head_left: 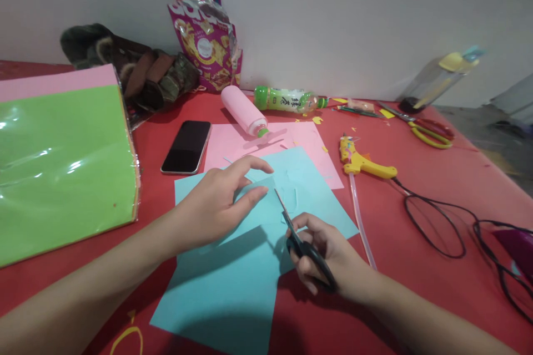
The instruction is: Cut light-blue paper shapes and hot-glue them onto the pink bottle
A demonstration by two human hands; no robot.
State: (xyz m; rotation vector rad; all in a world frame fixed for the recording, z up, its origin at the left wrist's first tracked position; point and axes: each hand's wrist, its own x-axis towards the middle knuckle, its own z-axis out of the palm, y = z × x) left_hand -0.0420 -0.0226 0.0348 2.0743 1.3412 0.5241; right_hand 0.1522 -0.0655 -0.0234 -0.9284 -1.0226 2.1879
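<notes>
My right hand (328, 252) grips black-handled scissors (302, 241), whose blades point up and left into a light blue paper sheet (233, 283) lying on the red table. My left hand (220, 199) pinches the lifted edge of that blue sheet beside the blades, thumb above and fingers below. A pink paper sheet (308, 141) lies under the blue sheet's far corner.
A stack of green and pink paper in plastic (62, 161) lies at the left. A phone (186, 146), pink glue bottle (244, 111), green drink bottle (287, 99), snack bag (208, 44), yellow glue gun (360, 161) with black cable (437, 222), and yellow scissors (428, 132) lie around.
</notes>
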